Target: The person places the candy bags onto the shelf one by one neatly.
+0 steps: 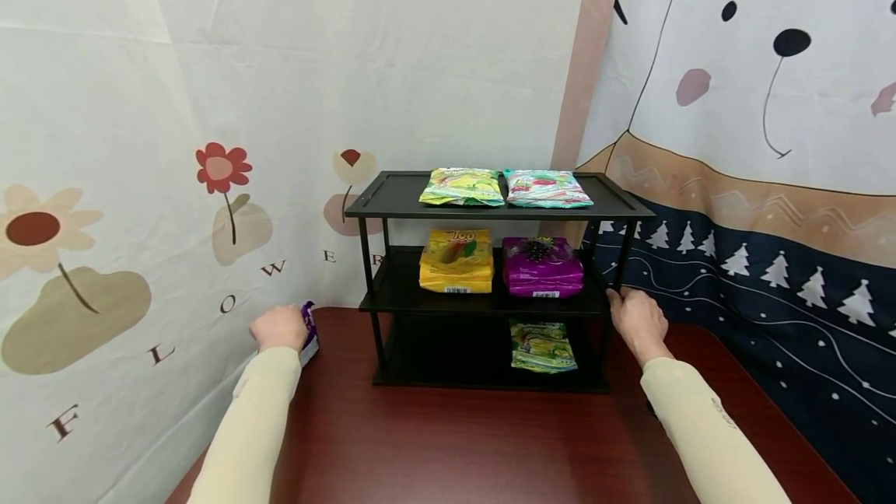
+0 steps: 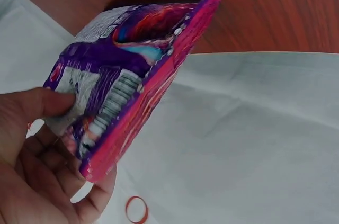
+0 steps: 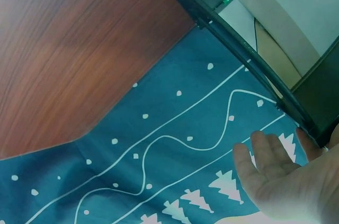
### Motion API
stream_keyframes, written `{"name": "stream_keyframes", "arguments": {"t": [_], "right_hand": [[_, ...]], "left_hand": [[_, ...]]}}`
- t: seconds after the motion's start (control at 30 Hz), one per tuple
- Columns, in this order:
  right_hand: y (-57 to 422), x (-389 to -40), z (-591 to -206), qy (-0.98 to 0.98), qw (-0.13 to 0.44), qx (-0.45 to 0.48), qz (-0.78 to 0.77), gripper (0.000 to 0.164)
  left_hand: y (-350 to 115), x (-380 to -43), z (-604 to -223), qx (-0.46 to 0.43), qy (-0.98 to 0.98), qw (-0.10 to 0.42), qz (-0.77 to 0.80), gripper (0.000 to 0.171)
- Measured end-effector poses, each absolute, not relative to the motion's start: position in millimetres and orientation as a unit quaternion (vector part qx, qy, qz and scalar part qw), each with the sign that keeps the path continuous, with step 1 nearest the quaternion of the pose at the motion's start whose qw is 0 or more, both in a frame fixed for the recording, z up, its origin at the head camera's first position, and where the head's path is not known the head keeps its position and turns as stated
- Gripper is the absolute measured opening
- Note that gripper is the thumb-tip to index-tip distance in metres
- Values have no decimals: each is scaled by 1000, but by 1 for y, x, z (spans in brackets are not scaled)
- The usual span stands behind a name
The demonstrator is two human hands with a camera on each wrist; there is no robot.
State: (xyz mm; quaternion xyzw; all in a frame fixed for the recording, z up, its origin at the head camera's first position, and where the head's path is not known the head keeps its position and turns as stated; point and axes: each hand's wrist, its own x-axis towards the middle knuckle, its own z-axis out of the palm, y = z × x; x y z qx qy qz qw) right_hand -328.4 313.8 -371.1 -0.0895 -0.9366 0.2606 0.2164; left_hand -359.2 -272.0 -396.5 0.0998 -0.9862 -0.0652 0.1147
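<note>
My left hand [image 1: 278,327] pinches a small purple-and-pink snack bag [image 2: 114,70] between thumb and fingers, left of the rack. Its pink crimped edge and a barcode show in the left wrist view. On the other side, my right hand [image 1: 638,323] grips the black three-tier shelf rack [image 1: 483,302] at its right side, by the middle shelf, thumb and index finger at the post. The other fingers [image 3: 259,155] extend free of the frame in the right wrist view. Most of the purple bag is hidden behind my left hand in the head view.
Two light bags, one yellow-green [image 1: 462,187] and one teal [image 1: 547,189], lie on the top shelf. The middle shelf bears yellow mango bags [image 1: 456,261] and purple bags [image 1: 542,267]. A green bag [image 1: 543,347] lies bottom right. Printed cloth surrounds the dark red table [image 1: 448,442].
</note>
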Motion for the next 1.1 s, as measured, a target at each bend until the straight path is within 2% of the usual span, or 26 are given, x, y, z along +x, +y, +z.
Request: {"name": "stream_keyframes", "arguments": {"t": [0.07, 0.23, 0.3, 0.5, 0.57, 0.87, 1.1], "right_hand": [[314, -328, -371, -936, 217, -90, 261, 42], [314, -328, -371, -936, 216, -93, 261, 42], [314, -328, -371, -936, 218, -92, 260, 42], [314, -328, -369, -937, 220, -86, 258, 43], [314, -328, -369, -937, 221, -86, 258, 43], [314, -328, -369, -937, 216, -95, 258, 43], [314, -328, -370, -937, 217, -98, 256, 43]], "left_hand": [[-267, -361, -397, 93, -988, 109, -57, 36], [-252, -361, -400, 71, -991, 95, -58, 26], [-246, -359, -401, 59, -993, 73, -73, 23], [-240, -355, -401, 31, -992, 7, -124, 41], [-242, -357, -402, 33, -991, 18, -126, 43], [-257, -352, -400, 66, -989, 36, -127, 25], [-279, -352, -417, 90, -985, 28, -147, 37]]}}
